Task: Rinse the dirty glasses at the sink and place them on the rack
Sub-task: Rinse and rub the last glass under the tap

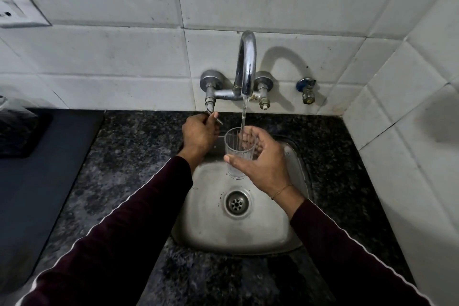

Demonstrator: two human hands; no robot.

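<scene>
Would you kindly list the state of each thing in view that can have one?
Tap: running, stream falling into the glass.
Glass: upright over the sink, held under the stream.
Left hand: gripping the tap handle.
Right hand: wrapped round the glass.
Sink: drain unplugged.

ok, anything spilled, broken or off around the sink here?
Nothing spilled or broken. The clear ribbed glass stands upright in the right hand, under the stream from the chrome tap spout, over the steel sink. The left hand grips the tap's left lever.
</scene>
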